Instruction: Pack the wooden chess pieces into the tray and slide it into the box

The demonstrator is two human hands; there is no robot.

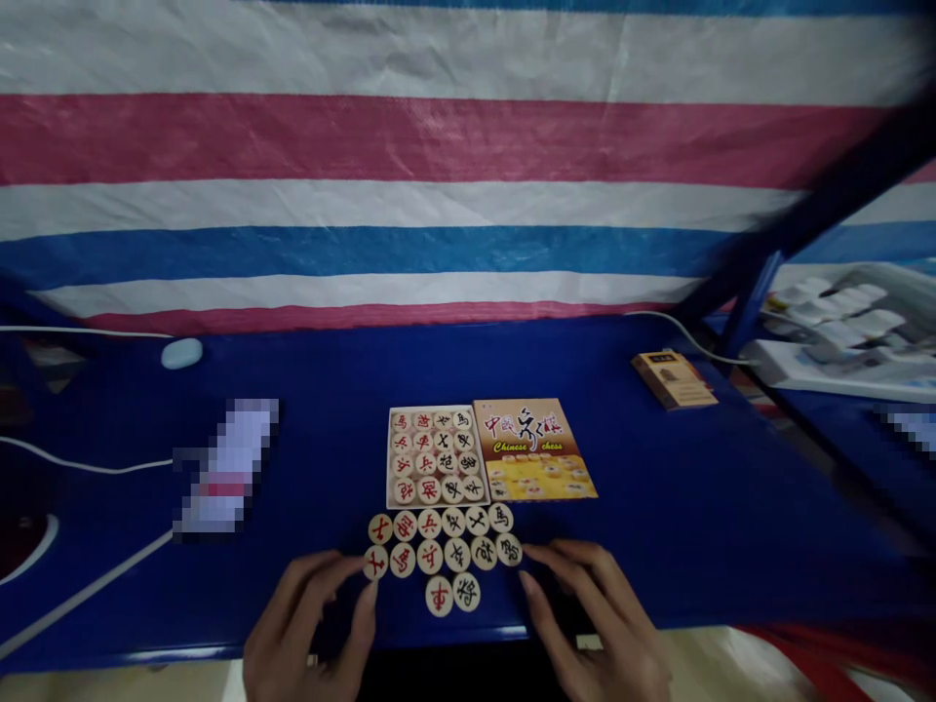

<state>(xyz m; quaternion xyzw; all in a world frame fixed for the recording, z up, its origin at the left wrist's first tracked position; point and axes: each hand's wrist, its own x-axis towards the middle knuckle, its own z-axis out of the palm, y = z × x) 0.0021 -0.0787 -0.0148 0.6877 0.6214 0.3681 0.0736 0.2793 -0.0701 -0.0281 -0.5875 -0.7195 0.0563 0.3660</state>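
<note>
Round wooden Chinese chess pieces (430,557) with red or black characters lie in three rows in front of an open box. At the left end of the middle row, my left hand (311,619) has its thumb and index finger against the edge of a red-marked piece (375,562). Opposite it, my right hand (596,614) has thumb and index finger at the edge of a black-marked piece (510,550). The white box (390,458) holds more pieces in a grid. Its printed lid (537,448) lies against its right side.
The blue table (307,361) also bears a blurred-out phone (234,468) on the left, a small pale-blue case (182,353) with a cable, and a cigarette pack (674,379). A loaded white power strip (826,366) stands far right. Striped tarpaulin (409,141) hangs behind.
</note>
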